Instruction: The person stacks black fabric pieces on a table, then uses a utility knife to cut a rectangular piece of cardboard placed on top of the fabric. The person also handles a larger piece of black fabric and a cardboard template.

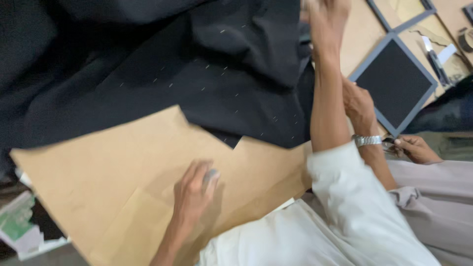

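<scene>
Brown paper (123, 197), stiff like a cutting pattern, lies nearest the camera, and the person's left hand (194, 192) rests flat on it, fingers loosely curled over a small grey object (211, 175); blur hides what it is. The hand seems to be pinning the paper in place rather than gripping it. Beyond the paper's notched upper edge spreads black fabric (197, 64), flecked with short pale stitch marks and partly overlapping the sheet. The person's right hand (325, 19) reaches far up to the fabric's edge; motion blur leaves it unclear whether the fingers are closed on the cloth or only touching it. The step in hand looks like laying the pattern against the fabric, so the next move would call for smoothing the cloth while the paper is kept from sliding. Further right, another person's hand (359, 106) with a metal wristwatch (368, 141) sits near a grey-framed dark panel (394, 81).
</scene>
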`<state>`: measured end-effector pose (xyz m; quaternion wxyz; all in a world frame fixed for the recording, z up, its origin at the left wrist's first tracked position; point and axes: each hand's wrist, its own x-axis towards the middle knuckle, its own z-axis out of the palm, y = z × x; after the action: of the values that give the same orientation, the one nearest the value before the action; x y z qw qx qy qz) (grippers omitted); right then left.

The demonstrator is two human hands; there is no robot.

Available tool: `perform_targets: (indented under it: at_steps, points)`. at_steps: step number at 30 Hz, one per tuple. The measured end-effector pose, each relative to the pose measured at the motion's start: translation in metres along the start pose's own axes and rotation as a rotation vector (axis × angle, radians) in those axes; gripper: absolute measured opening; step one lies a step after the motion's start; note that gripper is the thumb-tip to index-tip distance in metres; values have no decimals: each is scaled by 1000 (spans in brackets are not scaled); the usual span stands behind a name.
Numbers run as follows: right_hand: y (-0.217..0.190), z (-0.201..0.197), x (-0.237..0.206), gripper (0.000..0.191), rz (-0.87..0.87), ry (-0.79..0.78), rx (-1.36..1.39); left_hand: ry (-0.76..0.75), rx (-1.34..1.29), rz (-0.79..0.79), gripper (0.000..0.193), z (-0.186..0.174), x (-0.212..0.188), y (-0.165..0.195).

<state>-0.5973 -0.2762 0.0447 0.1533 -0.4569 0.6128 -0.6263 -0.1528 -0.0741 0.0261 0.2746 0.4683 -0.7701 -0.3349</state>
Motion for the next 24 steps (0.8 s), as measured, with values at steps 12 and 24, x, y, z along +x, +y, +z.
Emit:
perform_targets:
  at_steps: [12, 24]
  points:
    - [-117, 13, -303, 80, -321, -595, -807, 135, 415, 373, 34, -9, 90, -39]
    - [-84, -25, -354, 43, -207, -575, -612, 382, -451, -19, 31, -82, 17, -70]
